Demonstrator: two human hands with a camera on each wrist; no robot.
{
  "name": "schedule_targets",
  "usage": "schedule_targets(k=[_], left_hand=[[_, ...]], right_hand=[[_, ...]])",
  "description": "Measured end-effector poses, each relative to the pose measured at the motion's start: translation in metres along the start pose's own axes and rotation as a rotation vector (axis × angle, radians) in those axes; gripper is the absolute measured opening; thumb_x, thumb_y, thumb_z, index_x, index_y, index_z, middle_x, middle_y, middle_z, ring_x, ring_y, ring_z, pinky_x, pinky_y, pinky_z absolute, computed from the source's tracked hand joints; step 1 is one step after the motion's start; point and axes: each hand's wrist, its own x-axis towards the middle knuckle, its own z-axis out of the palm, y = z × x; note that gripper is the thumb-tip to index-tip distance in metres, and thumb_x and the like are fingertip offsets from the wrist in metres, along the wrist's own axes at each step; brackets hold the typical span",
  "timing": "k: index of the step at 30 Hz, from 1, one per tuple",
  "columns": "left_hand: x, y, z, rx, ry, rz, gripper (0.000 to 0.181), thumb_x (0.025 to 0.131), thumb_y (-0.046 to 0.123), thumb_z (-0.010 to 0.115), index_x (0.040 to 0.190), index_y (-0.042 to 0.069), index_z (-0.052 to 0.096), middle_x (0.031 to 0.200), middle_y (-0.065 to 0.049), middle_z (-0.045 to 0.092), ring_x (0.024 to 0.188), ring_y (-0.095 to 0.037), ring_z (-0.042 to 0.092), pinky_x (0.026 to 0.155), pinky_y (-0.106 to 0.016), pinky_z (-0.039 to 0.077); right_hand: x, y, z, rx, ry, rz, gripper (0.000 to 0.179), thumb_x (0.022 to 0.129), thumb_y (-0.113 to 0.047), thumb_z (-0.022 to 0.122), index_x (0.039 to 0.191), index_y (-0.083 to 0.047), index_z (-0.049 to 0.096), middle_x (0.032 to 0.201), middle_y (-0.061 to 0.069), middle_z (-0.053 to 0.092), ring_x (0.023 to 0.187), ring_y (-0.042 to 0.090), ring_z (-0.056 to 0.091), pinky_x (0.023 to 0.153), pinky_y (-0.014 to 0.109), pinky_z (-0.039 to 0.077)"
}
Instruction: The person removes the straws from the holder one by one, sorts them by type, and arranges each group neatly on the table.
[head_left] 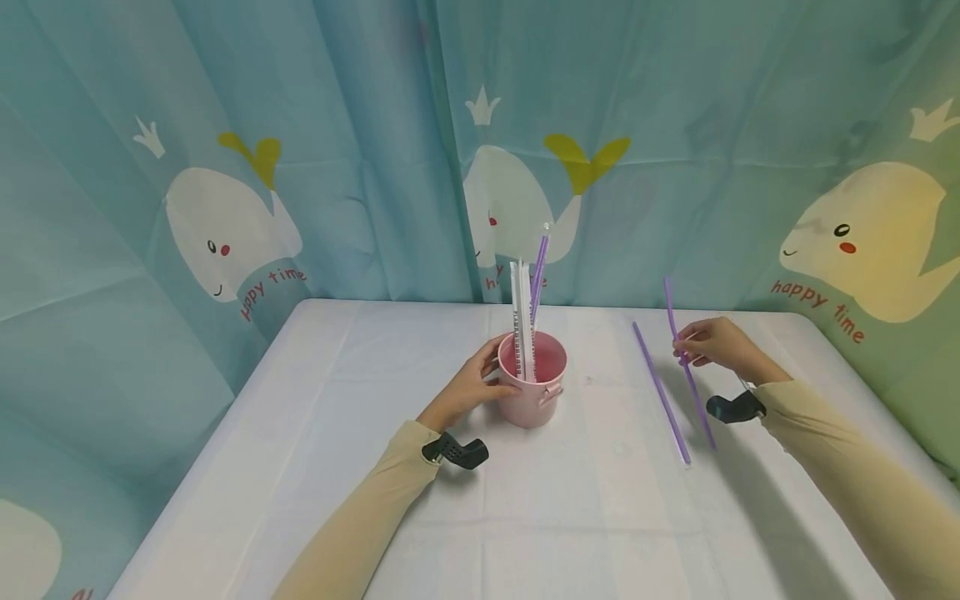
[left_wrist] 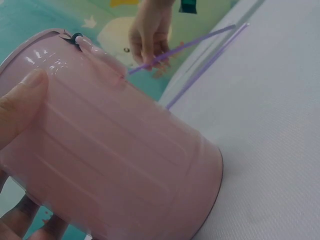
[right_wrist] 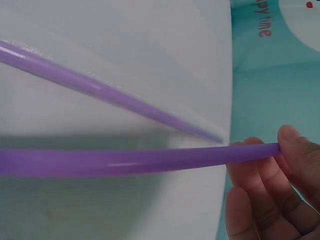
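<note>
A small pink bucket (head_left: pixel 528 408) stands on the white table, and my left hand (head_left: pixel 471 385) grips its left side, thumb against the wall and fingers around the back. Out of the bucket rise several slim white paper-wrapped sticks (head_left: pixel 522 312) with printing, plus a purple straw (head_left: pixel 539 271) in clear film. To the right, my right hand (head_left: pixel 716 343) pinches a purple drinking straw (right_wrist: pixel 115 162) between thumb and fingers, its near end reaching down over the table. Beside it lies another purple straw (head_left: pixel 661 392), in a clear wrapper in the right wrist view.
The white-covered table (head_left: pixel 322 400) ends at a blue-green curtain (head_left: pixel 375 167) printed with whales, which hangs along its back and sides. A dark camera mount sits on each wrist.
</note>
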Motion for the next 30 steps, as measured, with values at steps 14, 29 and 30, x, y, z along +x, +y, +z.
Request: schedule_targets(k=[14, 29, 30], left_hand=[[0.001, -0.001, 0.0, 0.002, -0.004, -0.006, 0.084, 0.081, 0.004, 0.07, 0.149, 0.017, 0.024, 0.156, -0.007, 0.024, 0.144, -0.029, 0.023, 0.114, -0.05, 0.029], [0.001, -0.002, 0.002, 0.021, 0.014, 0.008, 0.082, 0.081, 0.008, 0.072, 0.148, 0.021, 0.027, 0.155, -0.005, 0.027, 0.143, -0.028, 0.026, 0.114, -0.049, 0.03], [0.001, -0.003, 0.001, 0.022, 0.014, 0.01, 0.081, 0.081, 0.008, 0.072, 0.147, 0.021, 0.027, 0.155, -0.004, 0.027, 0.143, -0.028, 0.026, 0.114, -0.049, 0.031]], right_hand=[[0.003, 0.02, 0.009, -0.026, -0.022, 0.086, 0.036, 0.091, -0.011, 0.059, 0.108, 0.02, 0.056, 0.077, 0.004, 0.069, 0.068, 0.006, 0.062, 0.069, 0.027, 0.06], [0.006, 0.035, 0.021, -0.027, -0.008, 0.089, 0.033, 0.09, -0.011, 0.061, 0.104, 0.018, 0.059, 0.071, -0.004, 0.065, 0.064, 0.004, 0.058, 0.06, 0.019, 0.055], [0.006, 0.035, 0.022, -0.026, -0.006, 0.088, 0.033, 0.089, -0.012, 0.061, 0.103, 0.018, 0.059, 0.07, -0.005, 0.065, 0.063, 0.004, 0.057, 0.059, 0.019, 0.055]])
